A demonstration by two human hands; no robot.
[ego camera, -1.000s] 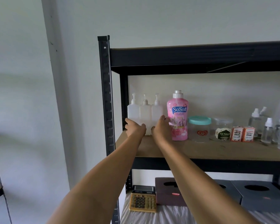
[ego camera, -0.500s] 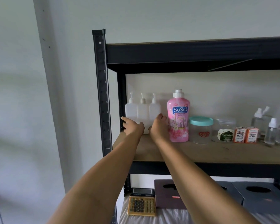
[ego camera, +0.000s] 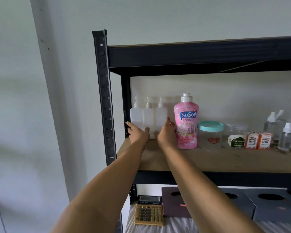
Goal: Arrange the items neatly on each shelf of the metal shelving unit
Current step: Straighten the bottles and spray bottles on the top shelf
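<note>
Three white pump bottles [ego camera: 148,116] stand in a tight row at the far left of the wooden shelf [ego camera: 208,160] in the black metal shelving unit [ego camera: 102,98]. My left hand [ego camera: 138,133] rests against the left bottle's base with fingers spread. My right hand [ego camera: 165,133] presses on the right bottle's base, between it and the pink SoSoft detergent bottle [ego camera: 186,121]. Both hands cup the group from the front and sides; neither lifts a bottle.
Right of the detergent stand a teal-lidded jar [ego camera: 210,135], a clear jar with a label [ego camera: 234,136], two orange ink boxes [ego camera: 258,140] and several clear spray bottles [ego camera: 282,132]. Below lie a yellow calculator [ego camera: 149,214], a maroon box [ego camera: 175,204] and grey boxes [ego camera: 274,206].
My fingers have opened and spread more around the white bottles' bases. The view has shifted slightly as my head moved; the bottles stay in their row.
</note>
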